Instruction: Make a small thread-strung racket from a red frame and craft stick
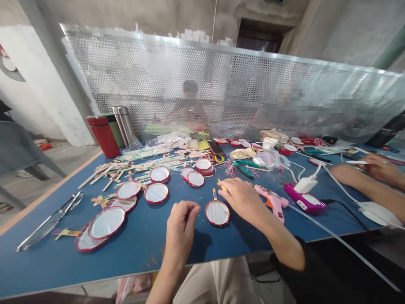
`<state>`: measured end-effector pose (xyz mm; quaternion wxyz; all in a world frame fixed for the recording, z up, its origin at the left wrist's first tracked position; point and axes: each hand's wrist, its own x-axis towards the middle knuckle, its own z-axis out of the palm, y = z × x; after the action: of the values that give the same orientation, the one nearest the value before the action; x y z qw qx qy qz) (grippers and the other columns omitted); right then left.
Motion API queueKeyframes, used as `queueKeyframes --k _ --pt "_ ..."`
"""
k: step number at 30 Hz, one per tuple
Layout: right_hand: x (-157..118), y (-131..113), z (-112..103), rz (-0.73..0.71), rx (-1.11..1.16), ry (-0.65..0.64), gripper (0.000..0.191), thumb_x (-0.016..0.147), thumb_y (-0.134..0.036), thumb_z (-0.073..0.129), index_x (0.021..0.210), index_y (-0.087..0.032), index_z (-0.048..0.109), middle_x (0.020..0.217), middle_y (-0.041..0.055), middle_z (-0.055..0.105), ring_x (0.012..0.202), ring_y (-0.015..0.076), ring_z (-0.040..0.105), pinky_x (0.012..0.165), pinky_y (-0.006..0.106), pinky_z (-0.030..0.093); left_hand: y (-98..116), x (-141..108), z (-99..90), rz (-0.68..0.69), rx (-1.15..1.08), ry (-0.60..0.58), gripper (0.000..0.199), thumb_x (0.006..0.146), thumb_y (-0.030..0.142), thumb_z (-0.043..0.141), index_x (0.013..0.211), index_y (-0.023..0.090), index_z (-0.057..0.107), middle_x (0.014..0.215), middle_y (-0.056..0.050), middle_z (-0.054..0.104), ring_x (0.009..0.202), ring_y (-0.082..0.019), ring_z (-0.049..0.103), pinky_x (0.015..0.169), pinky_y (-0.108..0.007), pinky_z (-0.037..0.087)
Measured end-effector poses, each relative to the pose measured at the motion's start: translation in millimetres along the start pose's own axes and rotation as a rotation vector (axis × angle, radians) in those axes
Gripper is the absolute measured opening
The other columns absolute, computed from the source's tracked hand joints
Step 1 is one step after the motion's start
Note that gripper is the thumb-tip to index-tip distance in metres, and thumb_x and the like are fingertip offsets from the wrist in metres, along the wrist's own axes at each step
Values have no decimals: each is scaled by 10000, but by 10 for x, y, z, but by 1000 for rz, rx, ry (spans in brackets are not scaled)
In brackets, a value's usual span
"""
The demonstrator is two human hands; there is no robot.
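On the blue bench (136, 253), near its front edge, lies a red-rimmed disc (217, 215). I see the right hand (242, 197) pinching a yellow stick (222, 185); the left hand (182, 217) is curled, contents unclear. Probably stick-fitting; placing calls for careful alignment.

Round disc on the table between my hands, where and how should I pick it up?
Probably pinch the red rim at its near left, coming from the left: the disc lies flat, leaving its edge to catch, and your left hand is on that side, while your right hand holds a yellow stick.
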<state>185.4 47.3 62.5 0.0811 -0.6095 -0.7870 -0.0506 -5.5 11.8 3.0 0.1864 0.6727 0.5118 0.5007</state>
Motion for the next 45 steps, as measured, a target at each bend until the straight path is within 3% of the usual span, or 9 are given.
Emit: queueKeyframes --k 5,10,24,34,38,41,45 --pt "510 16 99 -5 -82 -135 179 940 -248 531 1027 -168 664 1076 100 687 1037 225 627 882 351 479 0 -8 -3 -58 -63 18 249 882 391 487 771 211 618 652 20 583 606 -139 516 586 -243 431" --pt "792 16 185 -41 -150 -251 286 924 -327 574 1156 -159 582 1157 72 611 988 200 622 841 411 530 -7 -22 -17 -35 -92 19 272 908 388 458 782 206 617 691 9 602 642 -143 543 612 -243 435" --pt "951 14 336 -77 -172 -260 335 909 -321 598 1183 -130 569 1192 107 590 1021 219 611 861 412 520 -5 -39 -32 32 -143 31 252 916 346 473 765 201 613 688 11 602 669 -141 546 637 -234 426" --pt "877 214 305 97 298 -250 290 919 -329 580 1157 -163 585 1169 71 604 981 205 620 823 393 535 -12 -47 -6 -19 -181 43 233 896 366 496 774 203 610 676 15 566 637 -141 502 608 -235 409" --pt "726 122 288 77 641 -260 194 924 -290 567 1012 -124 617 909 30 658 733 125 636 638 272 537 -9 -35 19 -45 -195 16 207 879 348 499 773 203 603 688 9 577 657 -149 503 629 -249 412" --pt "519 8 244 51 879 -249 120 880 -176 536 932 -120 628 678 -19 620 538 70 551 502 185 441 -16 -29 40 -87 -242 13 154 860 334 517 843 199 588 696 18 563 646 -141 504 628 -248 416" --pt "205 -123 165 15 1101 -225 128 801 -201 563 853 -145 665 587 -38 576 503 68 503 465 174 373 -30 -12 55 -137 -338 71 253 841 348 554 1038 195 513 672 57 507 594 -123 493 578 -229 411"
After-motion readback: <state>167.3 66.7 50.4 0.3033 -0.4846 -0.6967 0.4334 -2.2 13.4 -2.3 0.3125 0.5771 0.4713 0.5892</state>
